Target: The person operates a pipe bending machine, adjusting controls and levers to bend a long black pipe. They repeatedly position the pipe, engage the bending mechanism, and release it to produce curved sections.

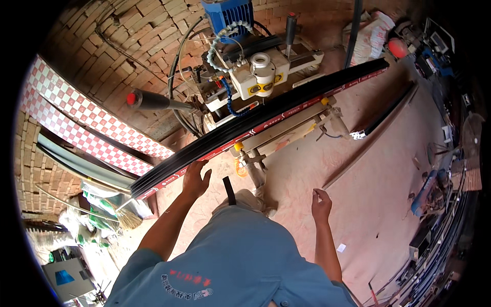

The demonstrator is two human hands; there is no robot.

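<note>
Black bars (299, 96) with a red strip (286, 113) along their near side lie across the bed (280, 130) of a machine (263, 77), running past its left and right ends, above two yellow-capped fittings (239, 146) at its near edge. The left hand (194, 180), spread and gripping nothing, is at the bars' near side toward their left end, contact unclear, while the right hand (321, 205) hangs half-curled above the floor (302, 174), and whether it pinches anything I cannot tell. Laying the bars across looks done, but no cut or hole is discernible, so what remains is uncertain.
</note>
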